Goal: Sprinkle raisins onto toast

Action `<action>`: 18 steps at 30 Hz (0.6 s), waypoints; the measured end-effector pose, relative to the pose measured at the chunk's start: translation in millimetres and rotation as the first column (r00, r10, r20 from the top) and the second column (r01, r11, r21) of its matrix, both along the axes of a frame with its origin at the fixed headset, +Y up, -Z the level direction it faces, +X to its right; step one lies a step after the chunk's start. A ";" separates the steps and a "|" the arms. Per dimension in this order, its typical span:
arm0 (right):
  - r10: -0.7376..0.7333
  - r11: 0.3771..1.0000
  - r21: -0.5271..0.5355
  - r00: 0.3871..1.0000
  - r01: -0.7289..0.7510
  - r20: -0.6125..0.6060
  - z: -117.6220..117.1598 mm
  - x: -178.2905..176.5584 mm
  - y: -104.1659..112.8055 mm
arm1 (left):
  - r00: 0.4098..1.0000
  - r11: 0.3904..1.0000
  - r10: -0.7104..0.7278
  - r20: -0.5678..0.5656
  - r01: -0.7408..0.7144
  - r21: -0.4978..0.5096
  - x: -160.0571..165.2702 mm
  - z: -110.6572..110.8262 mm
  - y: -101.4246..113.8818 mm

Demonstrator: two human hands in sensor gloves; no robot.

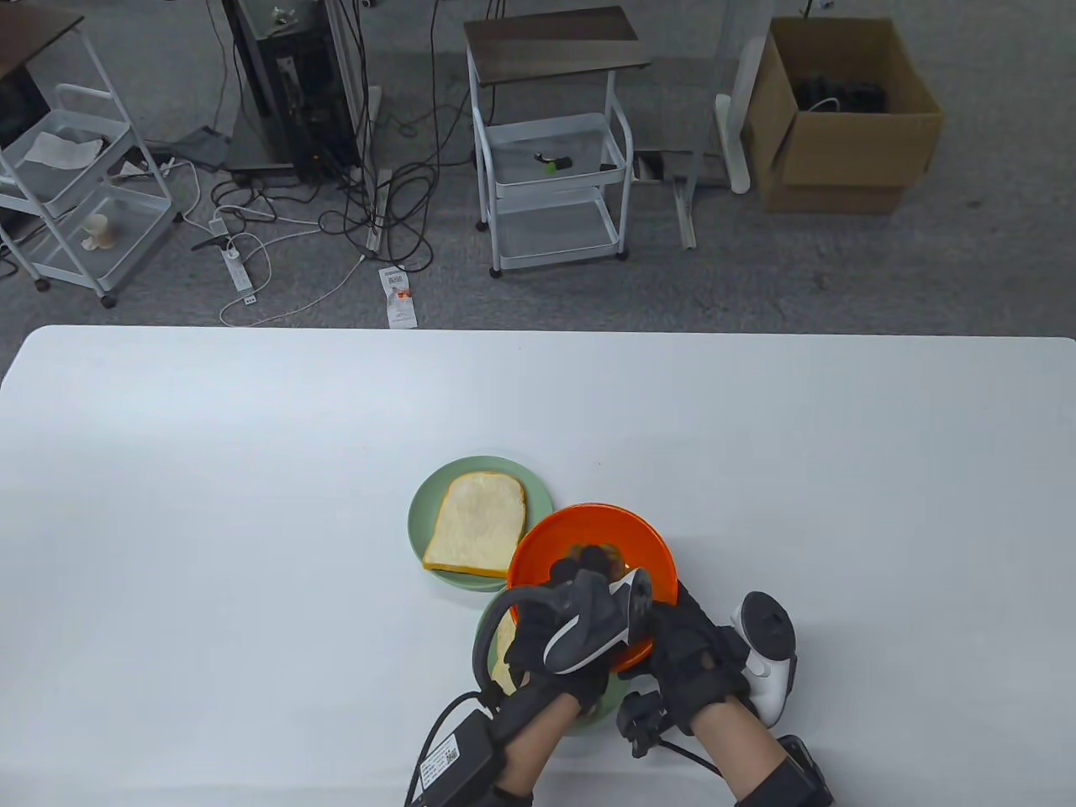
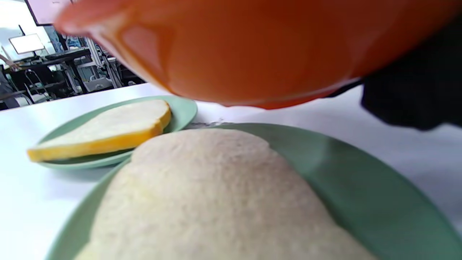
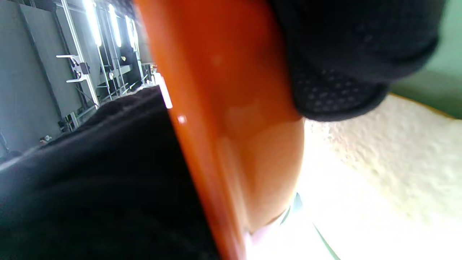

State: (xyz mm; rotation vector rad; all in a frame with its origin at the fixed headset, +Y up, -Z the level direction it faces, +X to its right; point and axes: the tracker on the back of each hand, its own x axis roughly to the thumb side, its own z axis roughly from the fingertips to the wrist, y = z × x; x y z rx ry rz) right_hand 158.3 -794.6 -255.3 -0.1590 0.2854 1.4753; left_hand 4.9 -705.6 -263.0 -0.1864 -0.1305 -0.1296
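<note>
Far toast (image 1: pixel 477 525): pale, soft square slice with a yellow crust, lying flat on a matte green plate (image 1: pixel 424 504) on the white counter (image 1: pixel 210 471).
Near toast (image 2: pixel 213 195): porous crumb, bare, directly under the bowl.
Left hand (image 1: pixel 559 639): fingers reach into the bowl; grip hidden, cannot tell.
Orange bowl (image 1: pixel 588 546): glossy, rigid, probably light and slippery.
Raisins (image 1: pixel 593 556): small, dark, likely sticky; best pinched.
Right hand (image 1: pixel 693 664): holds the bowl's near rim.

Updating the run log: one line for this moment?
right hand holds orange bowl | left hand reaches into bowl | bowl above near toast | raisins on toast: none seen
</note>
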 end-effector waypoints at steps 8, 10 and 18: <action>-0.006 1.000 0.002 0.998 0.006 -0.054 1.9 -7.4 0.2 | 0.996 0.994 0.083 0.011 -0.084 0.074 -11.7 -0.6 -2.1; 0.007 1.000 0.008 0.997 -0.006 -0.071 2.0 -9.1 0.5 | 0.994 0.988 0.112 -0.003 -0.111 0.105 -15.1 -1.6 -3.6; 0.008 1.000 -0.007 0.996 -0.009 -0.091 0.1 -7.3 0.4 | 0.977 0.972 0.213 0.017 -0.214 0.101 -20.6 -7.5 -8.1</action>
